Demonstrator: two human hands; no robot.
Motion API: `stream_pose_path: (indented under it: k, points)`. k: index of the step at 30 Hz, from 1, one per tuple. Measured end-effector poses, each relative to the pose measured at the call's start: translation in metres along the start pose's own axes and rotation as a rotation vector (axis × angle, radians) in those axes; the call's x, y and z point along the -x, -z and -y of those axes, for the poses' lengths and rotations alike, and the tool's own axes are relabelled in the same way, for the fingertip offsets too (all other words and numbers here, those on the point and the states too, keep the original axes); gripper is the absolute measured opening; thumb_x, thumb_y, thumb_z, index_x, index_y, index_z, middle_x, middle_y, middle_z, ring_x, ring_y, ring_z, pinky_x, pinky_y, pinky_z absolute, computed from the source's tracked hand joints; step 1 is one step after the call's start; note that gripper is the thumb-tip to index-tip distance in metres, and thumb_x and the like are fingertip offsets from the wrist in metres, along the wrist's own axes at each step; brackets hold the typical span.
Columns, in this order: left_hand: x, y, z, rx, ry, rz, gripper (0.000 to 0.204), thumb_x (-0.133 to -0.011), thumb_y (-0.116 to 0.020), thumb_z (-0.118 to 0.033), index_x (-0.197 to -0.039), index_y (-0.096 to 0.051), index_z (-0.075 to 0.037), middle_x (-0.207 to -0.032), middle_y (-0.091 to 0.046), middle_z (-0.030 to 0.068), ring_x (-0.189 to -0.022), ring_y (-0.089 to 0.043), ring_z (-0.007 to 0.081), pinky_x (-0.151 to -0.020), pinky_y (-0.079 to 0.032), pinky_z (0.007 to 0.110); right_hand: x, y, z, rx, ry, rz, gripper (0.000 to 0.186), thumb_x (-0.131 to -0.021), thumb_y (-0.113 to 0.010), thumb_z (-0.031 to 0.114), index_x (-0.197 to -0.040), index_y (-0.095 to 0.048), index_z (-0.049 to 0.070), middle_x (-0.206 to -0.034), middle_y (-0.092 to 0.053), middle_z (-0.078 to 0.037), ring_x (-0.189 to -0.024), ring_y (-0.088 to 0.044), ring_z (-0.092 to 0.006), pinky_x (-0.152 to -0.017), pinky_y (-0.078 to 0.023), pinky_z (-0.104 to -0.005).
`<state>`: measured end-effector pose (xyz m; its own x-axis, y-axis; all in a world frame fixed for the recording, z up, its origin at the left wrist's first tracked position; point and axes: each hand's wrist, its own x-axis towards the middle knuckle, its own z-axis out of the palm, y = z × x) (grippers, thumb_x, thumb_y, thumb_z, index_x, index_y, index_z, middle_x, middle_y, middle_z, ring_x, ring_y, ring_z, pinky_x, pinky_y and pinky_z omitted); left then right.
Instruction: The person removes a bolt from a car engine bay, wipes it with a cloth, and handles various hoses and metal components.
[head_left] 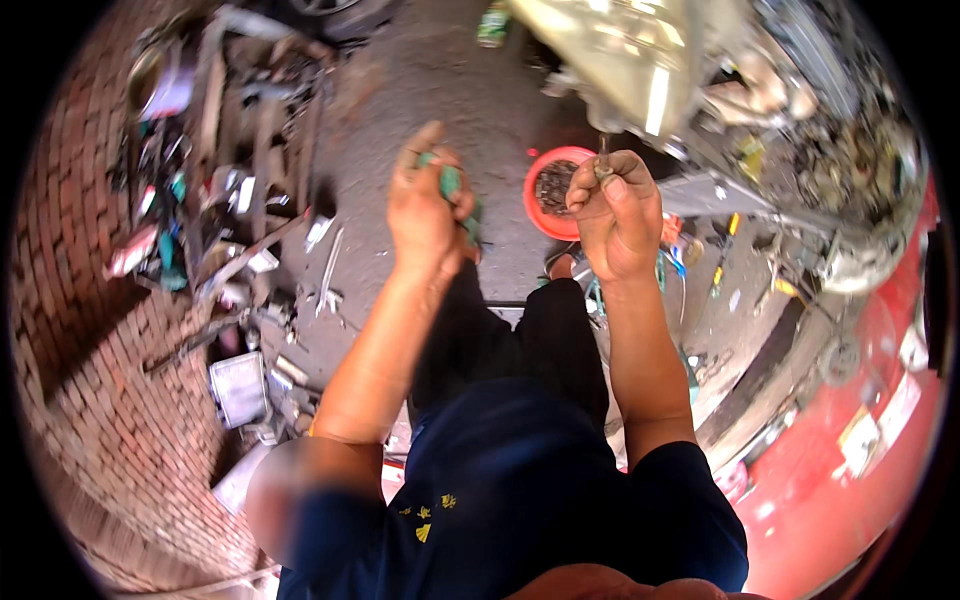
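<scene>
My left hand (428,205) is wrapped around a green hand-held tool (450,182). Most of that tool is hidden by the palm and fingers, so its kind does not show; one finger points forward. Farther right, my right hand (617,215) is raised, its thumb and fingers pinching a small, dark, bolt-like metal piece (603,165) that stands upright. Just left of this hand, a round red basin (540,218) on the ground holds many small dark pieces. Above and beyond the right hand is a large clear vehicle headlight (620,60).
Wood, tools and scrap (265,150) lie along the brick wall (60,220) on the left. Dirty engine parts (850,130) and a red vehicle panel (830,510) are at right. A green can (493,25) and a yellow-handled screwdriver (733,228) lie on the ground.
</scene>
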<state>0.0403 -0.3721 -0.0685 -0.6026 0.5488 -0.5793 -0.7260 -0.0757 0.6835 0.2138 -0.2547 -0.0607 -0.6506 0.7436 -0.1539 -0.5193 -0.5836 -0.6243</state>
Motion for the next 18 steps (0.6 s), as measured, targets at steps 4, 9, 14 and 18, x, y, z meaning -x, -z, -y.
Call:
stream_pose_path:
  k: [4, 9, 14, 18]
  points:
    - [0.015, 0.074, -0.043, 0.239, 0.090, 0.034, 0.054, -0.098, -0.045, -0.007, -0.151, -0.043, 0.000, -0.107, -0.062, 0.0123, -0.078, -0.056, 0.0164, -0.062, -0.044, 0.030, -0.007, -0.062, -0.075, 0.110, -0.238, -0.008, 0.023, -0.094, -0.072, 0.005, -0.115, -0.063, 0.003, -0.101, -0.071, -0.012, -0.090, -0.068, -0.0182, -0.079, -0.058, -0.0317]
    - [0.023, 0.118, -0.081, 0.458, -0.033, 0.105, 0.065, -0.089, -0.043, 0.000, -0.153, -0.036, 0.000, -0.154, -0.047, 0.0229, -0.126, -0.055, 0.0300, -0.098, -0.052, 0.044, -0.008, -0.120, -0.128, 0.471, -0.346, 0.105, 0.024, -0.092, -0.072, -0.002, -0.113, -0.062, 0.000, -0.102, -0.069, -0.009, -0.090, -0.066, -0.0142, -0.082, -0.057, -0.0294]
    - [0.042, 0.142, -0.100, 0.331, -0.082, 0.045, 0.057, -0.094, -0.043, 0.012, -0.149, -0.036, 0.001, -0.154, -0.049, 0.0234, -0.132, -0.057, 0.0269, -0.111, -0.048, 0.039, -0.015, -0.158, -0.154, 0.720, -0.381, 0.169, 0.021, -0.092, -0.071, -0.003, -0.111, -0.063, -0.001, -0.099, -0.067, -0.006, -0.088, -0.062, -0.0105, -0.080, -0.052, -0.0260]
    - [0.057, 0.156, -0.119, 0.396, -0.059, 0.106, 0.049, -0.101, -0.057, 0.003, -0.147, -0.042, 0.006, -0.146, -0.058, 0.0208, -0.125, -0.064, 0.0253, -0.107, -0.052, 0.035, -0.017, -0.175, -0.154, 0.905, -0.328, 0.226, 0.021, -0.091, -0.071, -0.004, -0.110, -0.063, -0.002, -0.097, -0.066, -0.004, -0.086, -0.060, -0.0086, -0.077, -0.050, -0.0242]
